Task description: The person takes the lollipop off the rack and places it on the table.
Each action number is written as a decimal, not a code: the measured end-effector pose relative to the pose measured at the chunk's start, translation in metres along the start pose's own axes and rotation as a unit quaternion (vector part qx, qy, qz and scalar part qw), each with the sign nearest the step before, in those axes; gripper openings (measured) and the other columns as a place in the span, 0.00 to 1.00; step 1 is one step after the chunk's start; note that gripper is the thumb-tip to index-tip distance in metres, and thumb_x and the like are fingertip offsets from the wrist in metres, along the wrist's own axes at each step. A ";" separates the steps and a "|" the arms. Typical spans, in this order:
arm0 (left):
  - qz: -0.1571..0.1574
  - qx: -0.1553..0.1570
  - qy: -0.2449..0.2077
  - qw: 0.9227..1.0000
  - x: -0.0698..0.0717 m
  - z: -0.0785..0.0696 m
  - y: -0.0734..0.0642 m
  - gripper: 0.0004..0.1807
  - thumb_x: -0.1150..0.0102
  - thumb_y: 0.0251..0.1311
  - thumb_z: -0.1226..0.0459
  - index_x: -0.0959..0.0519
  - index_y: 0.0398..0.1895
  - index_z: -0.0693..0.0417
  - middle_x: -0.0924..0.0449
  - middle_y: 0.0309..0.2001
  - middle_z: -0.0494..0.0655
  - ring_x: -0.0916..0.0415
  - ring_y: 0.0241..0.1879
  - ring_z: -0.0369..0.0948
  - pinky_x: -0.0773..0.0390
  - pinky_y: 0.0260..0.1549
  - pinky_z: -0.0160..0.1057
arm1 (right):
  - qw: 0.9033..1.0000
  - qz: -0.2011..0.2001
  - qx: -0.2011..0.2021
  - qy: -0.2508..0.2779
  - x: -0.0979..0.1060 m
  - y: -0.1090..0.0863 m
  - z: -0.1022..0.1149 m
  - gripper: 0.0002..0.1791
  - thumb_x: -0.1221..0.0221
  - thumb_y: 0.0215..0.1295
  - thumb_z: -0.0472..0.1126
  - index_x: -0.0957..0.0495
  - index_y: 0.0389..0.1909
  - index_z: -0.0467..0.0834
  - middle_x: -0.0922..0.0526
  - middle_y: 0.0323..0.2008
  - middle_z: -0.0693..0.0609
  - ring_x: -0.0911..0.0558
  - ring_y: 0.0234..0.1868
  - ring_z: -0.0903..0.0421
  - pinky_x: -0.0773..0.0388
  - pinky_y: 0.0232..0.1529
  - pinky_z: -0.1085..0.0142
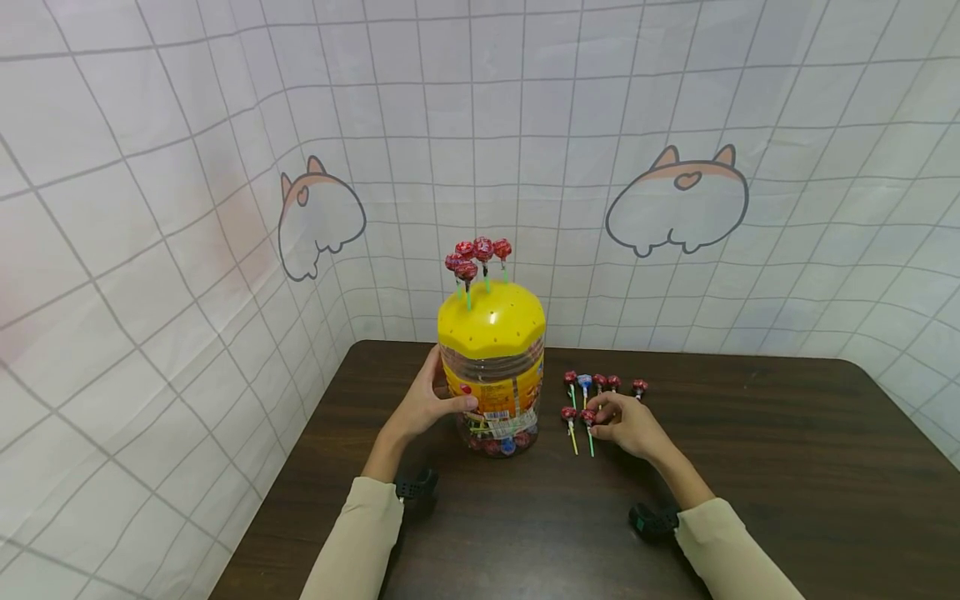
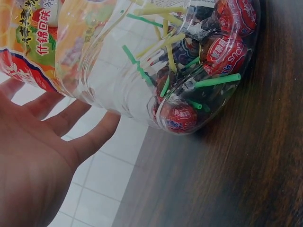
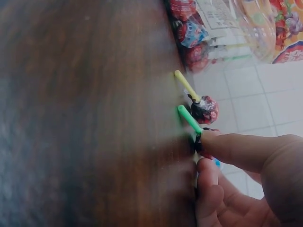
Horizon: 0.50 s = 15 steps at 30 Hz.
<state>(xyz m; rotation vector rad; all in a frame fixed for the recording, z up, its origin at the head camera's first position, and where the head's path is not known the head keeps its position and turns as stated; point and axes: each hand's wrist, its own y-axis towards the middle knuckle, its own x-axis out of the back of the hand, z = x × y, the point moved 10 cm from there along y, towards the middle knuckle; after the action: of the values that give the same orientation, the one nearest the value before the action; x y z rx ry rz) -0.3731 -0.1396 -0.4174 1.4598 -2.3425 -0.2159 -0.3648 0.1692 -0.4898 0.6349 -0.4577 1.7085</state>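
Note:
A large clear candy jar (image 1: 501,390) with a yellow lid (image 1: 504,323) stands upright on the table. Several red-wrapped lollipops (image 1: 483,248) stick up from holes in the lid, and more lollipops (image 2: 226,54) lie in its bottom. My left hand (image 1: 422,406) holds the jar's left side, thumb in front and fingers spread around behind. On the table to the right of the jar, my right hand (image 1: 632,427) pinches the wrapped head of a lollipop with a green stick (image 3: 190,119). Close beside it lies a lollipop with a yellow stick (image 3: 204,109).
Behind these, a row of several loose lollipops (image 1: 584,382) lies on the dark wood table (image 1: 780,450), one with a blue wrapper. White grid-patterned cloth (image 1: 555,100) hangs behind the table and to its left. Each wrist wears a black device (image 1: 652,521).

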 end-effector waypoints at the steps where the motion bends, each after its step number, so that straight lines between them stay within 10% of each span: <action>1: 0.001 0.000 0.000 1.000 0.000 0.000 0.000 0.52 0.26 0.59 0.53 0.50 0.80 0.33 0.34 0.69 0.50 0.28 0.64 0.52 0.19 0.60 0.55 | 1.000 0.000 -0.002 0.000 0.000 0.000 0.000 0.17 0.31 0.63 0.34 0.19 0.52 0.43 0.17 0.41 0.43 0.22 0.33 0.54 0.26 0.30 0.61; 15: 0.003 -0.002 -0.001 1.000 0.000 0.003 0.001 0.52 0.26 0.59 0.54 0.50 0.80 0.32 0.33 0.69 0.51 0.28 0.64 0.54 0.19 0.58 0.57 | 1.000 0.001 -0.016 -0.006 0.000 0.000 0.002 0.17 0.31 0.63 0.35 0.20 0.51 0.43 0.18 0.41 0.44 0.23 0.33 0.53 0.27 0.30 0.62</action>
<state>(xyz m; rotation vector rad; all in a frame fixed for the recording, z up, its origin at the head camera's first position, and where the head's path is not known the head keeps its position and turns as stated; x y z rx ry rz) -0.3751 -0.1388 -0.4196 1.4519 -2.3451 -0.2213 -0.3642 0.1681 -0.4877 0.6206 -0.4932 1.6961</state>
